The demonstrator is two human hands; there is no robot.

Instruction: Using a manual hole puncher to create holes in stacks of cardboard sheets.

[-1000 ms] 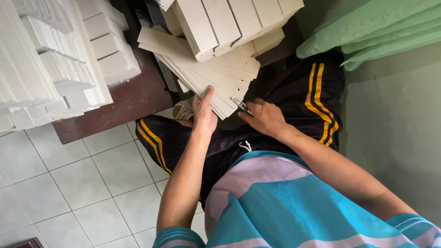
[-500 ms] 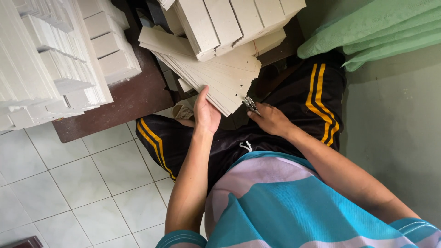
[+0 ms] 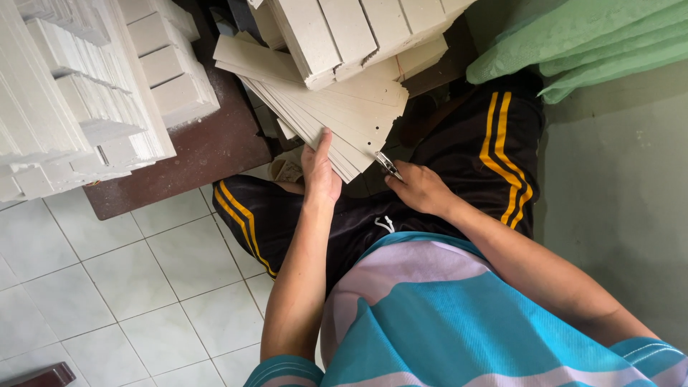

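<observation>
Hands [image 3: 320, 170] on card sheets [image 3: 344, 115], stacked blocks [image 3: 93, 93] beside

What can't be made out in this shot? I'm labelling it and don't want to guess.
All in the head view:
- Small metal tool: too small to identify; the right hand covers its handle.
- Fanned stack of pale sheets: its upper part lies under the slatted white pieces.
- Left hand: its fingertips hide behind the sheets' edge.
- White stacks at left: cut off by the frame edge.
</observation>
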